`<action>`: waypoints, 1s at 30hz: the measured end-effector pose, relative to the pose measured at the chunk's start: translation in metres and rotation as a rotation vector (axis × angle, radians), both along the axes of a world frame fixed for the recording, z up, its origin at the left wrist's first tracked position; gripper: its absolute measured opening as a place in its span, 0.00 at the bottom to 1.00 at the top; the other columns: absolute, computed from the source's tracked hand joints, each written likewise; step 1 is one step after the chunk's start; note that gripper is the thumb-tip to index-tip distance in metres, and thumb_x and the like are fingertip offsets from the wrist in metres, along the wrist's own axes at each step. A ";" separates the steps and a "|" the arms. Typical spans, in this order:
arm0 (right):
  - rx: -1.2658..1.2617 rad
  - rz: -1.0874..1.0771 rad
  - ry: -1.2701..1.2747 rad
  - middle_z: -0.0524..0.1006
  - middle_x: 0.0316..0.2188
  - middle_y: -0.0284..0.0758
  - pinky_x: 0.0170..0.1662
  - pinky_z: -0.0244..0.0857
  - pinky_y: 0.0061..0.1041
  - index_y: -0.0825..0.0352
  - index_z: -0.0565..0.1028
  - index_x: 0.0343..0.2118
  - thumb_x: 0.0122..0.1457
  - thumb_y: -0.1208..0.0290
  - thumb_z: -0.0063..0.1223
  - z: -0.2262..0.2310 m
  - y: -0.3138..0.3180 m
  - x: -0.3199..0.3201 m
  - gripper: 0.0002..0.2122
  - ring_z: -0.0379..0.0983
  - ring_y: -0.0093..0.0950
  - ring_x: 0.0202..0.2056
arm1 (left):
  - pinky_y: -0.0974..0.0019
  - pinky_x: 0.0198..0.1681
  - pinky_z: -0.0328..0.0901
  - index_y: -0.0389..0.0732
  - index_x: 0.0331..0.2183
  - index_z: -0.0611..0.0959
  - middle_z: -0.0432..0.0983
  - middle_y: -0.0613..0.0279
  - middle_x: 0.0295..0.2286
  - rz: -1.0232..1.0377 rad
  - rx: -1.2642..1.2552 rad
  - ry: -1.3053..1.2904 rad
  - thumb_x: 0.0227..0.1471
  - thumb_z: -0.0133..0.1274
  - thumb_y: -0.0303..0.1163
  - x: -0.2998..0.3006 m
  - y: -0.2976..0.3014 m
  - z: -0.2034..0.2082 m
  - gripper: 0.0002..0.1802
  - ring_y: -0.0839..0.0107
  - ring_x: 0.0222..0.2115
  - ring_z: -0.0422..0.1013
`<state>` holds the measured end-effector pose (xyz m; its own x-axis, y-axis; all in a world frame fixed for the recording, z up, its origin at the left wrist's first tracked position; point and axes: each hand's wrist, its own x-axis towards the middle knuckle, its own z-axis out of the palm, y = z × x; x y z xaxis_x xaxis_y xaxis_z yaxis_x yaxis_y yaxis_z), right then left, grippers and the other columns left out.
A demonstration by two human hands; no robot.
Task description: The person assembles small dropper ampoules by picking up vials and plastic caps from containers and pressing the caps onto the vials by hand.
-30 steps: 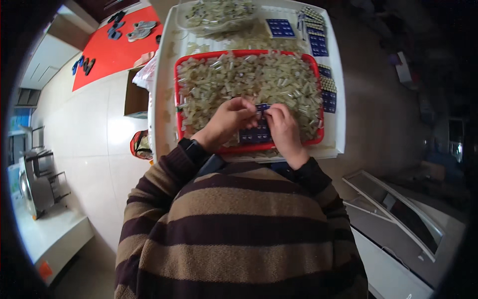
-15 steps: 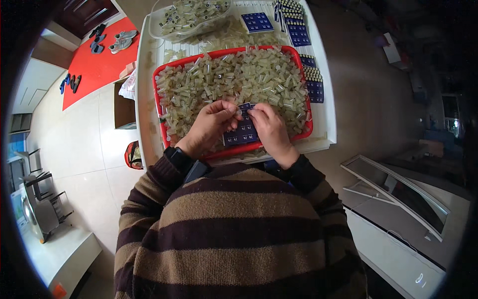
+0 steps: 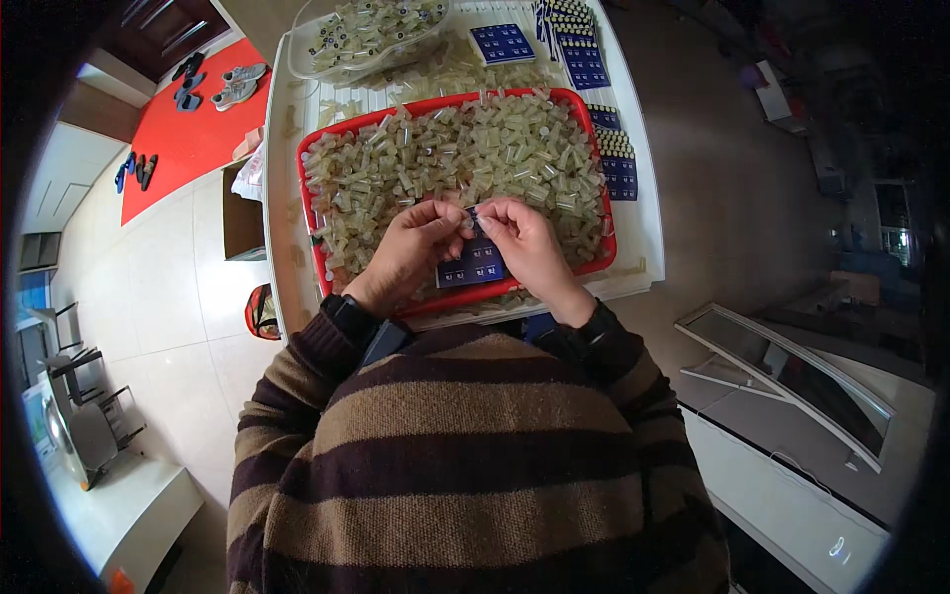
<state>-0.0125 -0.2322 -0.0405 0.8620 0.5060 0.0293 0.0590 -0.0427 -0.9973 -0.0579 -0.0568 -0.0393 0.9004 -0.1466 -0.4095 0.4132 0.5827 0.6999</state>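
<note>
Over the near part of a red tray (image 3: 309,213), heaped with small pale translucent plastic tubes (image 3: 386,163), my two hands meet. A small clear tube (image 3: 468,225) is pinched between the thumb and forefinger of my left hand (image 3: 416,247). My right hand (image 3: 529,247) is closed too, its thumb and forefinger pressed together right beside that tube; what lies between them is too small to make out. Under the fingers is a dark blue card of printed labels (image 3: 470,265), its upper part hidden by my hands.
A clear plastic tub (image 3: 371,40) of tubes with dark-marked ends stands at the far left of the white table (image 3: 287,178). Beyond the tray lies a stack of blue cards (image 3: 502,45). Blue cards bearing rows of pale tubes (image 3: 584,61) line the far right and right edge.
My right hand has moved slightly left and up, its fingertips now against the tube in my left hand. The view has shifted a little.
</note>
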 end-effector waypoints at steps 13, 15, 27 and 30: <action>-0.036 0.073 0.031 0.74 0.31 0.29 0.40 0.63 0.16 0.72 0.71 0.35 0.60 0.79 0.46 -0.001 0.002 0.002 0.04 0.68 0.16 0.34 | 0.78 0.28 0.63 0.38 0.34 0.76 0.75 0.65 0.26 -0.013 0.000 -0.024 0.58 0.47 0.31 0.000 0.000 -0.004 0.07 0.80 0.22 0.67; -0.041 0.083 0.020 0.74 0.30 0.29 0.40 0.63 0.16 0.72 0.71 0.35 0.60 0.79 0.46 -0.001 0.002 0.003 0.03 0.68 0.16 0.33 | 0.78 0.28 0.63 0.38 0.34 0.76 0.75 0.65 0.26 -0.012 -0.007 -0.030 0.58 0.47 0.30 0.000 0.000 -0.004 0.06 0.80 0.22 0.67; -0.320 -0.077 -0.363 0.74 0.31 0.36 0.36 0.67 0.24 0.69 0.72 0.36 0.55 0.78 0.53 0.001 -0.001 0.009 0.07 0.73 0.26 0.32 | 0.79 0.25 0.60 0.38 0.35 0.77 0.74 0.67 0.25 -0.040 -0.027 -0.048 0.58 0.47 0.31 0.002 0.005 0.001 0.07 0.82 0.21 0.64; -0.545 -0.043 -0.722 0.71 0.33 0.38 0.34 0.67 0.31 0.67 0.72 0.37 0.53 0.78 0.54 -0.001 0.001 0.005 0.08 0.72 0.36 0.32 | 0.80 0.25 0.59 0.38 0.37 0.78 0.73 0.69 0.24 0.011 0.055 0.025 0.58 0.47 0.32 0.009 0.012 0.019 0.09 0.83 0.20 0.63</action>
